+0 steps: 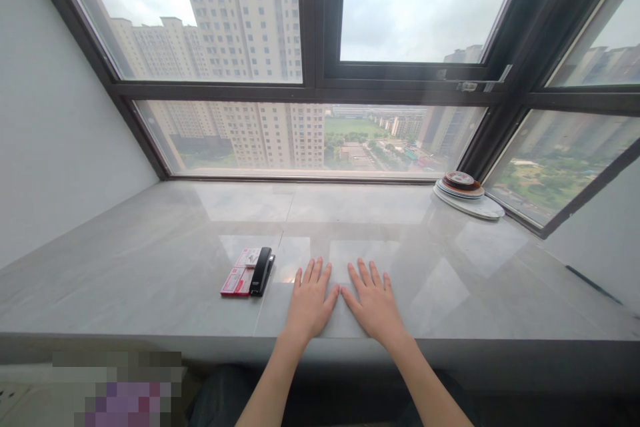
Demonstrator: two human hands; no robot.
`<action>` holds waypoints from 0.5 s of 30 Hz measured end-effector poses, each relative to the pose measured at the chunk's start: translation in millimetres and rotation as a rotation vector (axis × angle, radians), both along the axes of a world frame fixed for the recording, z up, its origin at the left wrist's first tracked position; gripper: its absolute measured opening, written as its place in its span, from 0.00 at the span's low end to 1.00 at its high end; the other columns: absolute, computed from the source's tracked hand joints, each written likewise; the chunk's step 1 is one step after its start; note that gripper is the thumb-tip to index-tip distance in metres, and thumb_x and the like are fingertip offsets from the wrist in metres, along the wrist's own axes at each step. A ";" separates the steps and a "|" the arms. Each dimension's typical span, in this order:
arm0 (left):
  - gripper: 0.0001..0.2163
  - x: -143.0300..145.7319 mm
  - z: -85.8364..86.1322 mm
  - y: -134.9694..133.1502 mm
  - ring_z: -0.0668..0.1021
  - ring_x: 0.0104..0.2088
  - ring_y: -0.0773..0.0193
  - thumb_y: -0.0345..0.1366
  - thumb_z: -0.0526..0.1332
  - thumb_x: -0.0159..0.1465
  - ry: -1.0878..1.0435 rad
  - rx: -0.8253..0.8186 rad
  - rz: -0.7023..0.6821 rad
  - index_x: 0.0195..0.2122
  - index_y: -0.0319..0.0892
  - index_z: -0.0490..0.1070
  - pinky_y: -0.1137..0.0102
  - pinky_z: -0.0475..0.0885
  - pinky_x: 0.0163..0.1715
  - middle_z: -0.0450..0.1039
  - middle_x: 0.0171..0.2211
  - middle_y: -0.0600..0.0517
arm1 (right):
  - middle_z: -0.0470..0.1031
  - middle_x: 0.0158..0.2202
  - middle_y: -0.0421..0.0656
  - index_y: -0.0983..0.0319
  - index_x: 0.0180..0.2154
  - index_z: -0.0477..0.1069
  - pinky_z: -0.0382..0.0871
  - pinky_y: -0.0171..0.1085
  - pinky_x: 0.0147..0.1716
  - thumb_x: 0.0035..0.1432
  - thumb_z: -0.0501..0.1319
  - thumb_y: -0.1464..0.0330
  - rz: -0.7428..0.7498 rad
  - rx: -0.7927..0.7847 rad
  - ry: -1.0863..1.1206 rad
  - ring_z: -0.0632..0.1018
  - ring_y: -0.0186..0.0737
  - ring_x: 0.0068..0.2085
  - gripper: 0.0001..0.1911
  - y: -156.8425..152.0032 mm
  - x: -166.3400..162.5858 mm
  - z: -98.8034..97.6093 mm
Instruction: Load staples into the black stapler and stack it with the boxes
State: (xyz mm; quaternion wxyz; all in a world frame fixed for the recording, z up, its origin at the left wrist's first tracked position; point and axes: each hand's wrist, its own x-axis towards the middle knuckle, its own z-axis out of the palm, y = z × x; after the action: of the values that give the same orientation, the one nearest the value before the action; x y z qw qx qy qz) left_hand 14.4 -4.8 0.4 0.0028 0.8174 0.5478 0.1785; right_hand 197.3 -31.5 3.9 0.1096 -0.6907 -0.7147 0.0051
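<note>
My left hand (310,300) lies flat on the glossy grey stone sill (165,267), fingers spread and nothing in it. Beside it, my right hand (374,300) rests palm down in the same way, also bare. The tips of the two thumbs come close together or touch. To the left of my left hand is a black stapler (261,272), apart from my fingers. Against the stapler's left side lie small red-and-white boxes (237,280), probably cardboard, their print too small to read.
A stack of plates (463,188) sits in the far right corner, on a flat white board or plate (487,208). Dark-framed windows (310,92) close off the back. White walls (65,120) stand at both sides. The sill's front edge (150,340) runs below my wrists.
</note>
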 end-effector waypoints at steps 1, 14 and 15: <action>0.26 -0.1 -0.2 0.1 0.51 0.73 0.52 0.48 0.47 0.74 0.000 0.003 -0.001 0.71 0.51 0.55 0.48 0.47 0.70 0.49 0.73 0.49 | 0.42 0.75 0.42 0.50 0.73 0.48 0.33 0.59 0.68 0.70 0.42 0.45 0.001 0.002 0.000 0.43 0.56 0.74 0.36 0.0 0.0 0.0; 0.26 -0.9 0.3 0.1 0.51 0.73 0.52 0.48 0.47 0.74 -0.011 -0.001 -0.003 0.71 0.51 0.54 0.48 0.47 0.70 0.49 0.73 0.49 | 0.43 0.75 0.43 0.50 0.72 0.49 0.34 0.60 0.68 0.70 0.42 0.45 0.006 0.022 0.002 0.43 0.56 0.74 0.36 0.7 0.2 -1.5; 0.25 -0.9 0.5 0.0 0.51 0.73 0.52 0.48 0.47 0.74 -0.012 -0.004 -0.004 0.71 0.51 0.54 0.48 0.47 0.70 0.48 0.73 0.49 | 0.43 0.75 0.43 0.50 0.72 0.49 0.34 0.60 0.68 0.70 0.42 0.45 0.006 0.023 0.002 0.43 0.56 0.74 0.36 0.8 0.2 -1.9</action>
State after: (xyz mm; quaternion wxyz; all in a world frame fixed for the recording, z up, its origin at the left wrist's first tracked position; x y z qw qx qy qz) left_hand 13.5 -4.8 0.8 0.0079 0.8175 0.5462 0.1824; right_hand 197.5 -30.7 2.0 0.1183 -0.6872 -0.7168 -0.0022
